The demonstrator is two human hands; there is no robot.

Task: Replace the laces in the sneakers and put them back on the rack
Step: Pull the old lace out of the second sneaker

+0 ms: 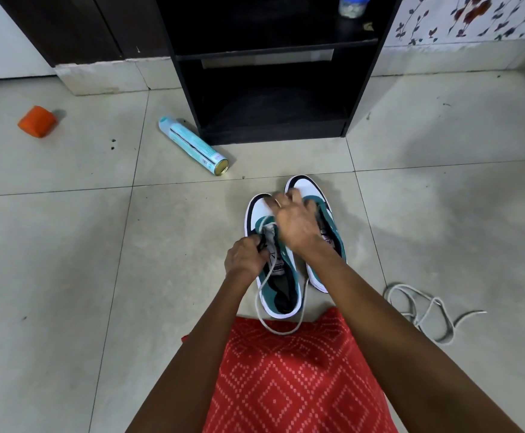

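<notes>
sneakers (281, 289) beneath left hand (245, 254), pinching lace (268, 225); right hand (292, 221) above toes blurred, grip unclear

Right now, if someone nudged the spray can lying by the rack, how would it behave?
The spray can lies on its side on smooth tile, so it would probably roll. Its metal base suggests a rigid body, unlikely to flex.

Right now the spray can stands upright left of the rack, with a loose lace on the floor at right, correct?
No: the head view shows the spray can lying on its side left of the rack. The loose lace is on the floor at right.
</notes>
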